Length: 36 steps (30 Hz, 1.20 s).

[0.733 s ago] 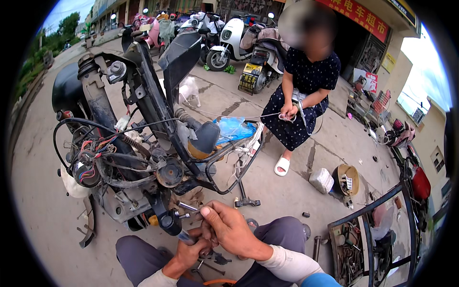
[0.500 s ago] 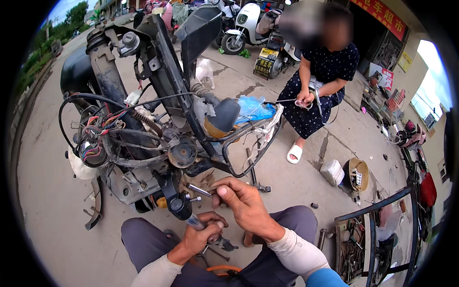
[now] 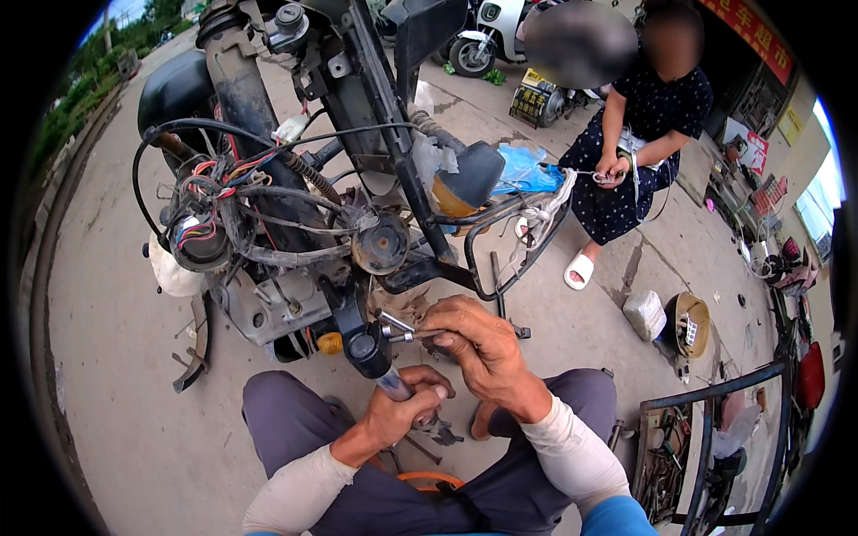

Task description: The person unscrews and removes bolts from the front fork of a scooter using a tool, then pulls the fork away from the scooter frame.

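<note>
An outdoor repair spot: stripped vehicle frame, loose tools, parked scooter, red shopfront sign.

Free concrete rightward — black tube loop beyond right hand

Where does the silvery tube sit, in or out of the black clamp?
In, apparently: the silvery tube meets the black clamp without a visible gap, the left hand around it below. Depth is hidden.

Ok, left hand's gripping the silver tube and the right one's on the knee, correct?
No, the right hand isn't resting there: the head view shows it up beside the silver bolts. The left hand is gripping the silver tube.
</note>
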Motion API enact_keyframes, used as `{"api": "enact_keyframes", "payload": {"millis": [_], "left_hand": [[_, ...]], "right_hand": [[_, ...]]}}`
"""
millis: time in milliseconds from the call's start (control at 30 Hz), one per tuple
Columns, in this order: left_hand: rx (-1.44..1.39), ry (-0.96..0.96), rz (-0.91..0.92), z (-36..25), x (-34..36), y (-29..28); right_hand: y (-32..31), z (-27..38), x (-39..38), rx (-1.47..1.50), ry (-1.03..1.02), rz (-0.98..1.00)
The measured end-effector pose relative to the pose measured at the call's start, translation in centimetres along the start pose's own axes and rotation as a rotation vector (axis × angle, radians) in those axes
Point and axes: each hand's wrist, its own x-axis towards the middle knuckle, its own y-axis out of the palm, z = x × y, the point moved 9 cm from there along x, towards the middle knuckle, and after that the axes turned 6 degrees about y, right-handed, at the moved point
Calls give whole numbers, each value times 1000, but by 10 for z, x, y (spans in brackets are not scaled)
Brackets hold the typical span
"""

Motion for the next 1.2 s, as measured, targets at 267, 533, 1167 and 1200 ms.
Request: {"api": "enact_keyframes", "payload": {"millis": [267,533,1167,1200], "left_hand": [[26,13,5,-3,5,1],[26,48,-4,3,6,-3],[-13,39,-6,4,7,3],[3,48,-17,1,4,2]], "right_hand": [[2,5,15,-114,-71,132],[3,10,2,-452,-226,103],[0,2,4,-14,83,-41],[6,-4,-3,45,248,-41]]}}
